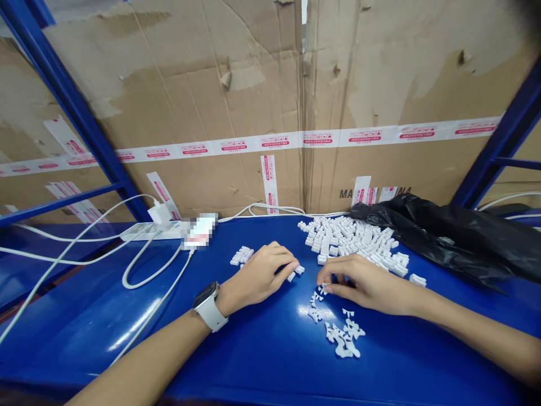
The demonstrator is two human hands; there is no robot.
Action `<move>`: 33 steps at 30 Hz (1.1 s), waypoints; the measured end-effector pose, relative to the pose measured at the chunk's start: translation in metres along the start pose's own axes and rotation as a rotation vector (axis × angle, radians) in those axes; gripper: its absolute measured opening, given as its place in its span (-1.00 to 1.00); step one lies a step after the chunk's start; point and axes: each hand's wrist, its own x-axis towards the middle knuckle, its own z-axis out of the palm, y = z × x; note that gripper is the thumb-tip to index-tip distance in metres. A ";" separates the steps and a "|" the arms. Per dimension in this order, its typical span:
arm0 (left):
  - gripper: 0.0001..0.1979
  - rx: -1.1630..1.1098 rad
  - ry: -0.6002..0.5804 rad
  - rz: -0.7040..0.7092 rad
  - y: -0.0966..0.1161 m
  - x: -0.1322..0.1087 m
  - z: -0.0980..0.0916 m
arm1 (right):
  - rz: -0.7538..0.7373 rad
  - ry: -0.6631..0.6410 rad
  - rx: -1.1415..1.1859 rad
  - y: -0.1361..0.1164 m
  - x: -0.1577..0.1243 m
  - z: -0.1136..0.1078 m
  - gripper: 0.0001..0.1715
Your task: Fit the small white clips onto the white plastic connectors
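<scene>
My left hand (260,276) lies curled on the blue table, with a white-banded smartwatch (208,306) on its wrist. Its fingertips rest beside several small white plastic pieces (295,272), and I cannot tell whether it holds one. My right hand (359,283) pinches a small white plastic piece (323,289) between thumb and fingers. A large heap of similar pieces (346,241) lies just beyond it. Branched white plastic pieces (344,338) are scattered nearer me, and a small cluster of pieces (242,255) lies left of my left hand.
A crumpled black plastic bag (443,237) lies at the table's right rear. At the back left are a white power strip (147,232), a charger (159,213), a pixelated phone (199,231) and white cables. Taped cardboard (270,101) and blue shelf uprights stand behind.
</scene>
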 end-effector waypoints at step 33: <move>-0.62 -0.193 0.042 -0.078 0.005 0.000 0.009 | 0.053 0.319 0.102 -0.002 0.007 0.020 -0.79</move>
